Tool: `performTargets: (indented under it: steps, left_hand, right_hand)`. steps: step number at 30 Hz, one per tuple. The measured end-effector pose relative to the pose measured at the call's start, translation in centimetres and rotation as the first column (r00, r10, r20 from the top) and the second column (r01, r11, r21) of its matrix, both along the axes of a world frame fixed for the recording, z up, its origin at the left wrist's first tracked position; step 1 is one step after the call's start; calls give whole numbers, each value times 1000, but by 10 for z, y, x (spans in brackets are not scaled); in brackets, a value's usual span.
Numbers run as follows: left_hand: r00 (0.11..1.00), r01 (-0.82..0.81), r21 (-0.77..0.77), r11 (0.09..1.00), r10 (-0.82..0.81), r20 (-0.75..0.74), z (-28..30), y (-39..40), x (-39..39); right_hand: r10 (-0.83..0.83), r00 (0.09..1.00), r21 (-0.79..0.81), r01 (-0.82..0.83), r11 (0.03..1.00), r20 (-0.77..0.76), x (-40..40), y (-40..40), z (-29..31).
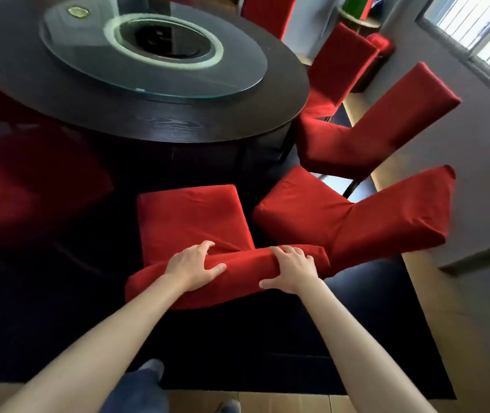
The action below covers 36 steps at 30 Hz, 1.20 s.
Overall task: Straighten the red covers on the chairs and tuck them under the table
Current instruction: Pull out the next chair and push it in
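Red cloth fills the lower middle of the frame, where we see the nearest chair (196,234) with its cover pulled over seat and backrest. Its seat points toward the table (282,93), the front edge close to the table's dark base but not under the top. We see the left hand (193,268) on top of the backrest, left of centre, fingers curled over the far side of the padded top edge and thumb lying along the near side, so it grips the covered backrest. The right hand (293,271) sits just beside it to the right on the same top edge, fingers spread and bent over the cloth, thumb pointing left along the near face; it too holds the backrest. The two hands are near each other but apart. The cover shows soft folds where the seat meets the backrest.

To the right of centre we see a second red chair (348,222), turned at an angle, and above it a third red chair (366,126), also angled away from the table. Further chairs stand along the upper right. A round glass turntable (237,76) lies on the dark tabletop in the upper left. A dark rug (357,338) covers the floor under the chairs.
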<state>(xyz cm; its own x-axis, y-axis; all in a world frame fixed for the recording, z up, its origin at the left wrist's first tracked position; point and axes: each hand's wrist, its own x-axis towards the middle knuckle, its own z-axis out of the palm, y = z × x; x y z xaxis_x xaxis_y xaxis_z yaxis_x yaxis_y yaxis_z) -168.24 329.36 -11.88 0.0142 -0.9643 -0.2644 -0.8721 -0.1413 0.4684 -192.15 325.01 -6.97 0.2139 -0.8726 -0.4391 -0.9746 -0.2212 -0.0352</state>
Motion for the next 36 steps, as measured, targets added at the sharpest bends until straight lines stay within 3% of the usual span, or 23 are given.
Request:
performTargets:
  steps: [8,12,25,36]
  left_hand:
    - [931,-269,-66,961,277,239,2,32,1]
    - [883,-318,-98,943,332,332,-1,43,1]
    - [829,-346,-202,916,399,391,-6,62,-26]
    - [836,-302,-296,906,401,374,-15,80,-33]
  right_hand:
    - [191,981,0,-191,982,-16,-16,-7,-11]
    - [225,974,0,-225,974,-19,-19,-8,-16]
    - [302,953,-42,-301,953,21,-39,-18,-32]
    - [323,946,-78,-324,943,-22,-40,-22,-38]
